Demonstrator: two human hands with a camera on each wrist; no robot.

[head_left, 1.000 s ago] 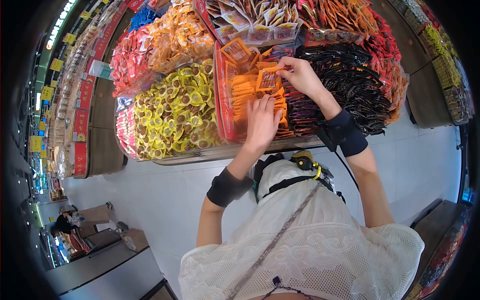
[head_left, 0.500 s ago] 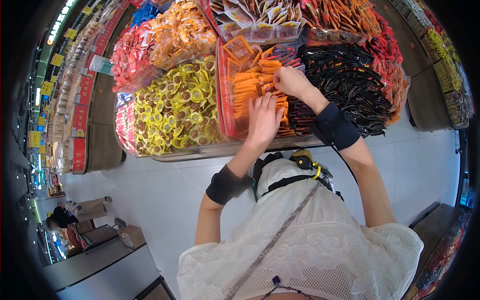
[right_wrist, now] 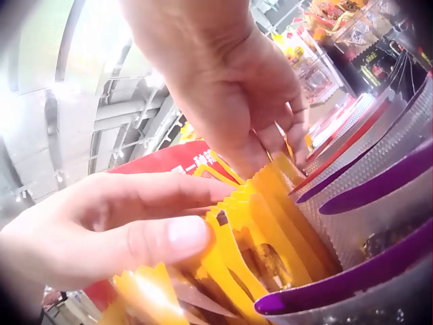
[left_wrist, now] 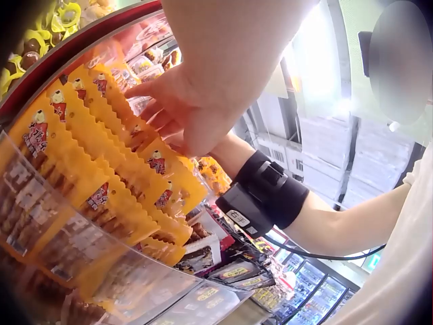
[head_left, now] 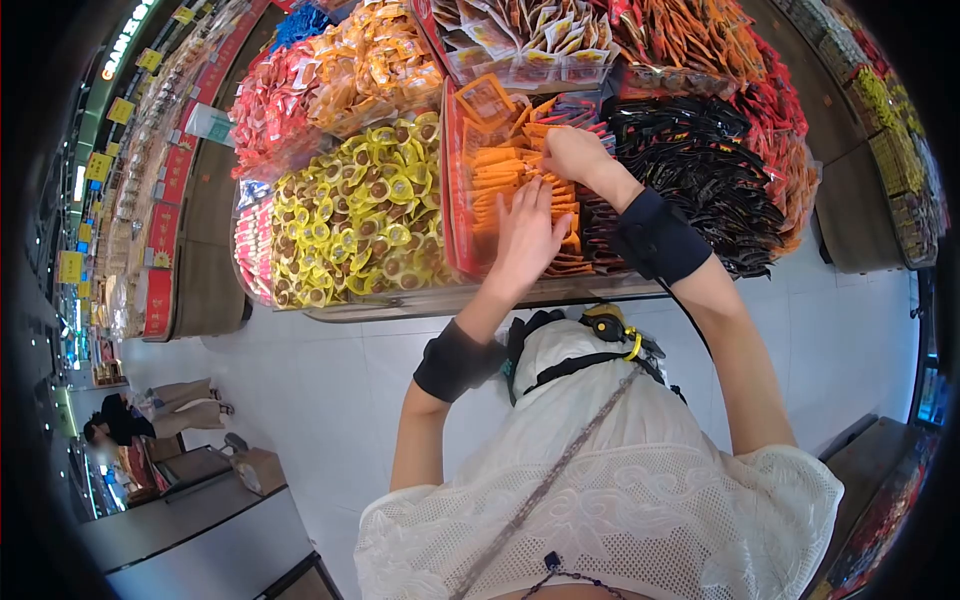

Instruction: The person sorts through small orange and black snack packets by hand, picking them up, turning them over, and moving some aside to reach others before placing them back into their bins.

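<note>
Rows of orange snack packets [head_left: 497, 172] stand packed in a red-sided bin. My left hand [head_left: 530, 235] rests on their near part, fingers extended. In the right wrist view, the left hand [right_wrist: 115, 227] lays its thumb along the packets' serrated top edges. Just beyond it, my right hand [head_left: 578, 155] reaches down into the row with bent fingers. Thumb and fingers of the right hand [right_wrist: 250, 101] pinch around an orange packet [right_wrist: 284, 169], its fingertips partly hidden. From the left wrist view, the left hand [left_wrist: 196, 108] covers most of the right one.
Yellow-wrapped candies [head_left: 360, 215] fill the section to the left. Black packets [head_left: 700, 180] and purple-edged packets [right_wrist: 358, 277] lie to the right. A clear plastic panel [left_wrist: 101, 250] fronts the bin. Another person [head_left: 125, 420] is far off at the left.
The right hand has lowered the orange packet it held raised into the row, and its fingers now reach among the packets. The left hand has stayed resting on the row.
</note>
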